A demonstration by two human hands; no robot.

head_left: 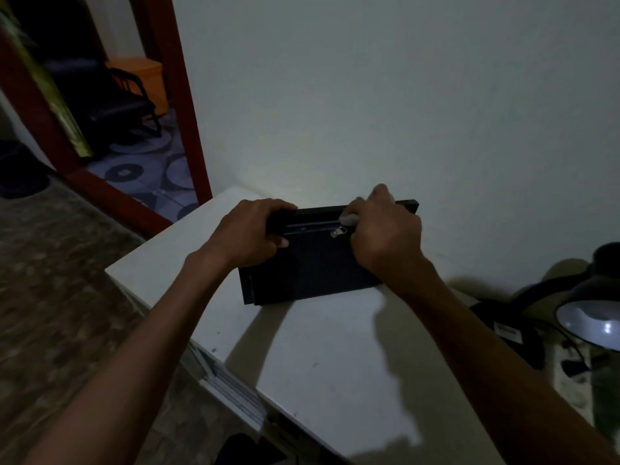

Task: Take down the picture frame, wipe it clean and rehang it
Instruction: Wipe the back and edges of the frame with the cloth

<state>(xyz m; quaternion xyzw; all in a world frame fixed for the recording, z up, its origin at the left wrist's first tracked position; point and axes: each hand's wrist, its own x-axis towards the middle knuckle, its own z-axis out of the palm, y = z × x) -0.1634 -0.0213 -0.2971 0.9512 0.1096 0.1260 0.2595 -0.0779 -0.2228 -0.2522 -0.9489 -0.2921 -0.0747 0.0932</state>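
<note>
A flat black rectangular picture frame (312,263) stands on its bottom edge on a white table top (322,357), close to the pale wall (369,95). Its back side faces the person, and a small shiny metal hanger (338,231) shows near the top edge.

The left hand (250,233) grips the top left corner of the frame. Its fingers curl over the top edge and the thumb presses on the back.

The right hand (382,236) is at the top edge, near the middle. Its fingers are curled tight around a small white cloth (349,219), which peeks out by the knuckles and touches the frame just above the hanger.

On the right, a black desk lamp with a round shade (590,317) sits near the table, with dark cords beside it. On the left, a doorway with a dark red wooden frame (181,105) opens to another room, where a black chair (110,99) stands on a floor with round patterns.
</note>
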